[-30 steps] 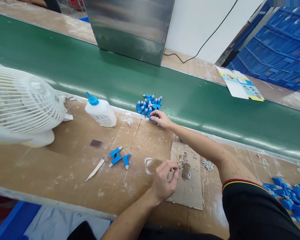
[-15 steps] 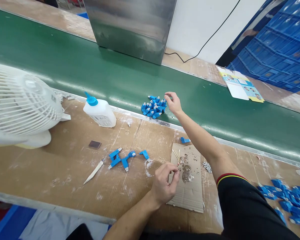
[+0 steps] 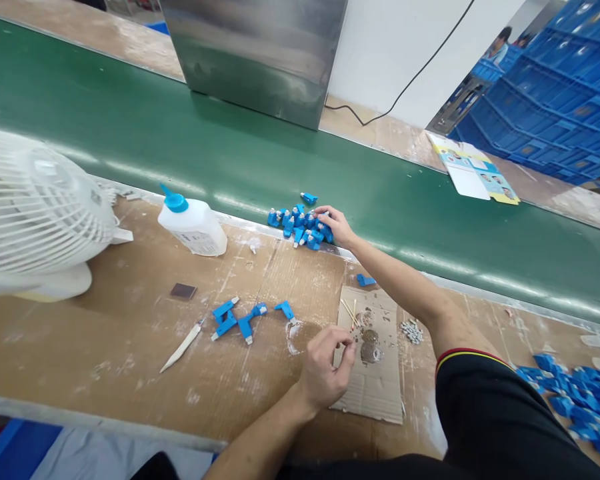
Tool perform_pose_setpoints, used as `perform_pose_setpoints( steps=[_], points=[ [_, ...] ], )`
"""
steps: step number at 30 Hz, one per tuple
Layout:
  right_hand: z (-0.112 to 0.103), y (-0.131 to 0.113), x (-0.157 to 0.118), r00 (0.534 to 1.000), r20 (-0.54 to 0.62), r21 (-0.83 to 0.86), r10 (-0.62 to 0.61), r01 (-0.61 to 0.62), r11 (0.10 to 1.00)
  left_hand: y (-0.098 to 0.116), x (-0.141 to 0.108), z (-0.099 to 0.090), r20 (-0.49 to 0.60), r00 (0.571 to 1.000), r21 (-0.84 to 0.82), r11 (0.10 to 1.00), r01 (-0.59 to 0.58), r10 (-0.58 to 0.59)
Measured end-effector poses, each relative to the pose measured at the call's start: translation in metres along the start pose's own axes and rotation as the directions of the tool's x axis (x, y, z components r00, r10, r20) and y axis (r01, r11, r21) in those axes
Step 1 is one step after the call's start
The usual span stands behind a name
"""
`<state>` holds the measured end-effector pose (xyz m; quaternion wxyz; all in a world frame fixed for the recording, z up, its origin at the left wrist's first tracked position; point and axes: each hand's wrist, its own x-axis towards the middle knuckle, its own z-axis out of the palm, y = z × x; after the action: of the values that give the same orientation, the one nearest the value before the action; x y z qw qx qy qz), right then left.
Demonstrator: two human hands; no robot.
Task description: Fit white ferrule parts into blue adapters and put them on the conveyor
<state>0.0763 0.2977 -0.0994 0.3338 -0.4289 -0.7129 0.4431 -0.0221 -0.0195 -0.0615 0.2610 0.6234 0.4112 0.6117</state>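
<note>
My right hand [image 3: 336, 227] is at the right side of a pile of blue parts [image 3: 299, 225] on the near edge of the green belt, fingers curled against the pile; what they hold, if anything, is hidden. My left hand [image 3: 329, 365] is closed in a pinch over the left edge of a cardboard sheet [image 3: 375, 393]; nothing can be made out between the fingertips. Cotton swabs [image 3: 350, 312] and wet brown patches lie on the sheet. Several blue parts [image 3: 225, 320] lie left of it, and one blue part [image 3: 365, 280] is just above it.
A white fan [image 3: 40, 207] and a glue bottle [image 3: 197, 227] stand at the left. A pointed tool [image 3: 183, 345] and a dark plate [image 3: 183, 291] lie nearby. Small grey pieces [image 3: 411, 331] and a heap of blue parts [image 3: 580, 400] are at the right. Blue crates [image 3: 545, 100] stand behind the belt.
My right hand has moved down onto the pile, whose parts are now spread out more, with one blue part lying apart behind it. My left hand has barely moved. The view has shifted slightly.
</note>
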Motion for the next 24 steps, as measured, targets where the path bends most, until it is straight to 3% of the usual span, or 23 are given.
perform_pose_setpoints(
  steps=[3,6,8,10,11,12,14,15,17,20,24],
  points=[
    [0.017,-0.013,-0.021,0.993,0.114,0.03,-0.026,0.022,0.999,0.0,0.001,0.0,-0.001,1.0,0.004,1.0,-0.001,0.001],
    [0.051,-0.029,-0.058,0.97,0.235,0.045,-0.065,0.056,0.997,-0.001,0.002,-0.001,-0.009,1.0,0.012,1.0,0.005,-0.005],
    [0.071,-0.04,-0.082,0.932,0.345,0.054,-0.114,0.101,0.993,-0.001,0.003,-0.002,-0.01,1.0,0.01,1.0,0.011,-0.011],
    [0.078,-0.047,-0.092,0.874,0.443,0.065,-0.201,0.192,0.979,-0.001,0.003,-0.002,-0.008,1.0,0.004,1.0,0.016,-0.016],
    [0.074,-0.049,-0.089,0.866,0.44,0.059,-0.236,0.234,0.971,-0.001,0.003,-0.002,-0.006,1.0,0.0,1.0,0.017,-0.017],
    [0.066,-0.049,-0.08,0.888,0.386,0.034,-0.251,0.259,0.965,-0.001,0.003,-0.002,-0.006,1.0,-0.004,1.0,0.018,-0.018],
    [0.038,-0.044,-0.047,0.971,0.124,-0.065,-0.203,0.212,0.975,-0.001,0.002,-0.002,-0.01,1.0,-0.011,1.0,0.016,-0.016],
    [0.021,-0.039,-0.026,0.989,-0.048,-0.116,-0.142,0.136,0.984,-0.001,0.002,-0.001,-0.011,1.0,-0.014,1.0,0.015,-0.015],
    [-0.011,-0.026,0.014,0.979,-0.188,-0.145,-0.082,0.055,0.988,-0.002,0.001,0.0,-0.011,1.0,-0.018,1.0,0.014,-0.014],
    [-0.032,-0.008,0.051,0.98,-0.201,-0.151,-0.001,-0.03,0.988,-0.003,0.001,0.0,-0.003,1.0,-0.015,1.0,0.012,-0.012],
    [-0.01,0.008,0.053,0.999,-0.045,-0.115,0.032,-0.036,0.993,-0.004,0.002,-0.002,-0.009,0.999,0.004,0.999,0.037,-0.036]
  ],
)
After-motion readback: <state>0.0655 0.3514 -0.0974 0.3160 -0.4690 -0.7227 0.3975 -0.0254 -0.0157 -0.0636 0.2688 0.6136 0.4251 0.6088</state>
